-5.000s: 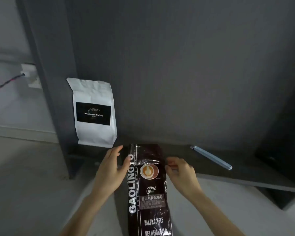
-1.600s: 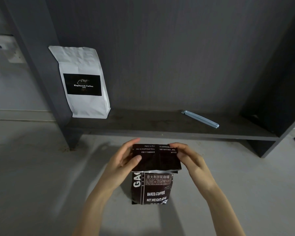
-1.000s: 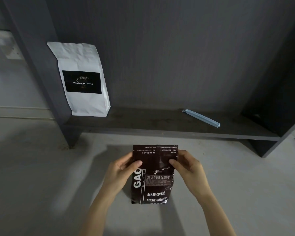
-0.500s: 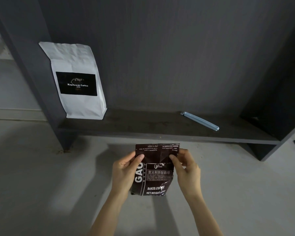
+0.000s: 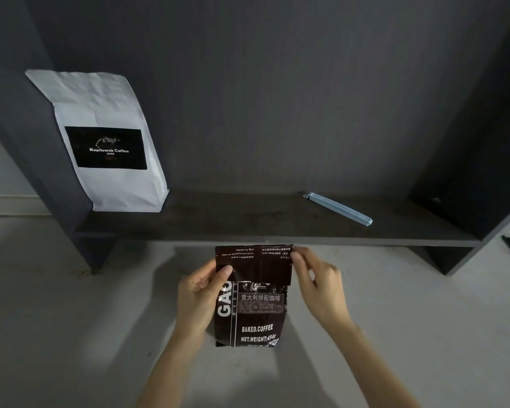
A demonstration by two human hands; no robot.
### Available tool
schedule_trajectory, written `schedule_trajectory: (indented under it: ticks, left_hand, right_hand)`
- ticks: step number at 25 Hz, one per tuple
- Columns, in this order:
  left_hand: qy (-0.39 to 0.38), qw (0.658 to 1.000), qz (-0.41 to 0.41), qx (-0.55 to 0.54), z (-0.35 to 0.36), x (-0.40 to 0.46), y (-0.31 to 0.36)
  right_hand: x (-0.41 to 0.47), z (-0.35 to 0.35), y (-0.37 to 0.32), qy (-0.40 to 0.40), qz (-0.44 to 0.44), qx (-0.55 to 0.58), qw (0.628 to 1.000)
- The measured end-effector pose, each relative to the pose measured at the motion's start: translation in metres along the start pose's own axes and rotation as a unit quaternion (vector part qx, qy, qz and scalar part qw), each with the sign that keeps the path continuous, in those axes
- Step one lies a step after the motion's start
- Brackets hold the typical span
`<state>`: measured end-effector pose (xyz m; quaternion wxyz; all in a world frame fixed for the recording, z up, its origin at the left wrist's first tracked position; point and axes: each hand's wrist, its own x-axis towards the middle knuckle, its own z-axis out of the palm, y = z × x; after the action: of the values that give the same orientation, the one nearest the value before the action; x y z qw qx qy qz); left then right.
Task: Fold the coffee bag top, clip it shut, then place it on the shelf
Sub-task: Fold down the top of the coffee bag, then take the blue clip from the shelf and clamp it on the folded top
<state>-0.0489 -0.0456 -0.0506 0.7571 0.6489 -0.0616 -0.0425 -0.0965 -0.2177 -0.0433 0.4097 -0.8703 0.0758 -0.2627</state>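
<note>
A dark grey wooden shelf unit [image 5: 277, 222] fills the upper part of the view, its back panel rising behind one long low board and its upright sides closing it in at left and right. It stands on a pale grey concrete floor [image 5: 56, 319] that takes up the whole lower half. At the left end of the board a white paper coffee pouch with a black label [image 5: 100, 142] stands upright, leaning back into the corner. In front of the shelf, above the floor, a dark brown glossy coffee bag with white lettering [image 5: 251, 313] is held upright; its top is folded forward and down over the front, so the printing on the flap reads upside down and the flap covers the upper part of the lettering. The left hand [image 5: 199, 293] grips the bag's left edge, the thumb pressed on the lower left corner of the flap and the fingers behind the bag. The right hand [image 5: 318, 287] pinches only the flap's upper right corner between its fingertips, the rest of the hand clear of the bag. On the right half of the board, well apart from the white pouch, lies a long, slim, pale blue plastic sealing clip [image 5: 337, 209], set at a slant and closed
</note>
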Motion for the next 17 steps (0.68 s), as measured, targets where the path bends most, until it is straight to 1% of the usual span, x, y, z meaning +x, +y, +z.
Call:
schedule_trajectory:
  ticks: [4,7,9,11,13,17]
  left_hand:
    - [-0.001,1.0,-0.001,0.012,0.001,0.002,0.001]
    - [-0.007,1.0,-0.001,0.019,0.001,0.004,0.001]
    - [-0.01,1.0,-0.003,0.02,0.001,0.004,0.002]
    - [-0.009,1.0,-0.002,0.023,0.0,0.004,0.002]
    - [-0.011,1.0,0.0,0.027,0.0,0.003,0.003]
    - [-0.016,0.999,0.004,0.032,0.0,0.002,0.004]
  right_hand:
    - [0.049,-0.026,0.023,0.053,-0.034,-0.108,0.992]
    - [0.077,-0.044,0.048,0.09,-0.02,-0.191,0.977]
    - [0.087,-0.053,0.062,0.083,0.019,-0.239,0.967]
    - [0.091,-0.058,0.073,0.046,0.077,-0.262,0.961]
    - [0.091,-0.061,0.08,0.016,0.117,-0.271,0.955]
    - [0.088,-0.059,0.078,0.026,0.118,-0.249,0.961]
